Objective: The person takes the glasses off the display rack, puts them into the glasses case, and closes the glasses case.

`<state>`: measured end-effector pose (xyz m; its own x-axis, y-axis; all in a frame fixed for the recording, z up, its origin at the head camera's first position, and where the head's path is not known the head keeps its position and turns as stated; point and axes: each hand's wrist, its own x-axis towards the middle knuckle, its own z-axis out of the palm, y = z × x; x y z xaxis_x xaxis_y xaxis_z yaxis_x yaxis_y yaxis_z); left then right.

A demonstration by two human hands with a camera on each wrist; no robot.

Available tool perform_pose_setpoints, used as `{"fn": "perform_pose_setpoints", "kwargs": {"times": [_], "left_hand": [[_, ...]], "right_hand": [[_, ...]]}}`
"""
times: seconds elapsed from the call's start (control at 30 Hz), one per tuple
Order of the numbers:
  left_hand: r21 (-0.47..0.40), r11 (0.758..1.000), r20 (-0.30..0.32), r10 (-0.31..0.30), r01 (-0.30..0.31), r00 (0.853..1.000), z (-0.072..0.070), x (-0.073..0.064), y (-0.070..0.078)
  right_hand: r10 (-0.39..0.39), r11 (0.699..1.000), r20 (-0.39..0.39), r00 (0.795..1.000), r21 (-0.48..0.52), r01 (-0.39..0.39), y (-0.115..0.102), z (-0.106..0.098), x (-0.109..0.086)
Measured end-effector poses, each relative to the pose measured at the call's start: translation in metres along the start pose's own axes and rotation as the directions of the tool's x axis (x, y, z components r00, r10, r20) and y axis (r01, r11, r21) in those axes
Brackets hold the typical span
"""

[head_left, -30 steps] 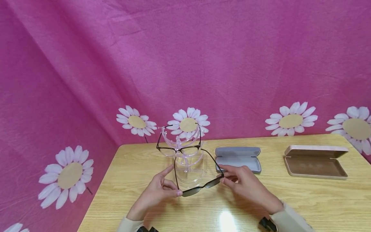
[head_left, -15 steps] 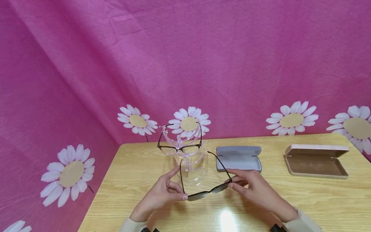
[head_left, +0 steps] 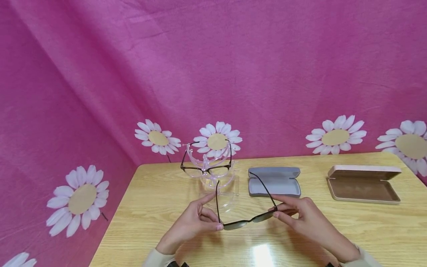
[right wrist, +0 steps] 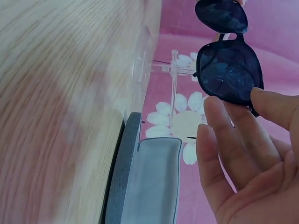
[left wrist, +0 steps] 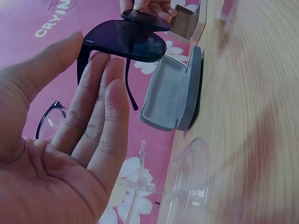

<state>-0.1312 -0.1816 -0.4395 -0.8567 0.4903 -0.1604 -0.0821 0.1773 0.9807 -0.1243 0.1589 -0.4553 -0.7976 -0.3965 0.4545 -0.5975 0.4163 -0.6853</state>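
Biggest thing by far was the magenta cloth (head_left: 213, 66) with printed daisies, hanging behind and along the left. Below it was a light wood table (head_left: 133, 218), back edge right up against the cloth, left edge slanting toward the camera. Wood showed from the left hand out to that edge, plus a strip between the two cases — that's your elbow room.

A clear stand (head_left: 205, 163) stood near the back, just beyond the left hand, the main obstacle there. Right of it sat the pink case (head_left: 363, 193), well off, and the nearer grey case (head_left: 274, 187), just past the right hand's fingers, both with lids up.

The left hand (head_left: 193, 224) and right hand (head_left: 305, 220) each had a light thumb-and-fingers pinch on an outer corner of the sunglasses (head_left: 236, 225), which hung above the table in front of the stand. Head view had both temples unfolded, one tip overlapping the grey lid; the wrist views showed much darker lenses.

Black-framed glasses (head_left: 205, 171) rested on the stand. Only the left wrist view caught white lettering (left wrist: 53, 18) on the cloth.
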Motion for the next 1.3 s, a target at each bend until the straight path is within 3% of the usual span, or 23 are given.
{"fn": "perform_pose_setpoints", "kwargs": {"times": [0.23,0.47,0.7,1.03,1.3], "left_hand": [[0.022,0.999,0.014,0.042,-0.042,0.999,0.009,0.011,0.004],[0.073,0.995,0.024,0.062,-0.064,0.998,0.019,0.028,0.017],[0.144,0.985,0.019,0.096,-0.097,0.995,0.025,0.043,0.027],[0.189,0.968,0.0,0.168,-0.165,0.986,0.043,0.064,0.036],[0.223,0.958,-0.048,0.195,-0.18,0.98,0.056,0.079,0.042]], "right_hand": [[0.025,1.0,-0.056,0.998,-0.011,-0.026,0.003,-0.01,-0.011],[0.158,0.987,-0.069,0.985,-0.002,-0.158,0.004,-0.026,-0.018],[0.29,0.957,-0.095,0.952,0.009,-0.291,0.002,-0.037,-0.018],[0.321,0.942,-0.181,0.929,-0.038,-0.333,0.005,-0.057,-0.02],[0.344,0.927,-0.21,0.915,-0.079,-0.367,0.007,-0.071,-0.019]]}}
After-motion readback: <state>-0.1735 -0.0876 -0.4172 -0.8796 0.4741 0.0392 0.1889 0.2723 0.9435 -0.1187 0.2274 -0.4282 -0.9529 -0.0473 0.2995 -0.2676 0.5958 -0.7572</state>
